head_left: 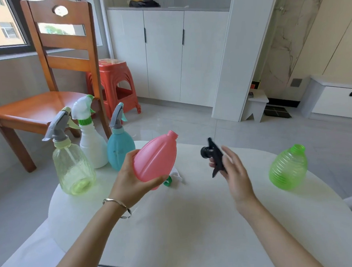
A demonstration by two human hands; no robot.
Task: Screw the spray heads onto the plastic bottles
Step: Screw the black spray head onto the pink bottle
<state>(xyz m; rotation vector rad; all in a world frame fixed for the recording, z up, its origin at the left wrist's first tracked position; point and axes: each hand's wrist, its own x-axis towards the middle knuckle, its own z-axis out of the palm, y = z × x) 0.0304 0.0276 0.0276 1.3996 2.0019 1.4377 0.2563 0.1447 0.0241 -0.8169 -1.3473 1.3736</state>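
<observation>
You held the pink bottle point(155, 159) off the white table point(197, 225) in your left hand point(130, 177), fingers wrapped around its fat lower body. Its long axis was tilted, base toward you and to the left, open threaded neck pointing up and away to the right. That neck aimed roughly toward the black spray head point(212, 157), which your right hand point(235, 171) pinched between fingertips; the palm looked partly open behind it, so the grip seemed light, and motion blur kept me from telling more.

The gap mattered most. The spray head sat well to the right of the pink bottle's neck and slightly lower, not touching it, with its round collar facing left toward the bottle. Your right hand was the nearer one to the joint, so I'd judge that it had to carry the collar up and left onto the neck, lining up the two axes before any turning.

Left of the pink bottle stood three bottles with heads already on: a pale green bottle point(74, 168), a white bottle point(92, 142) and a teal bottle point(120, 151). Far right of it, a ribbed green bottle point(288, 167) waited uncapped. Just beneath the pink bottle, a white and green spray head point(173, 178) lay on the table, mostly hidden.
</observation>
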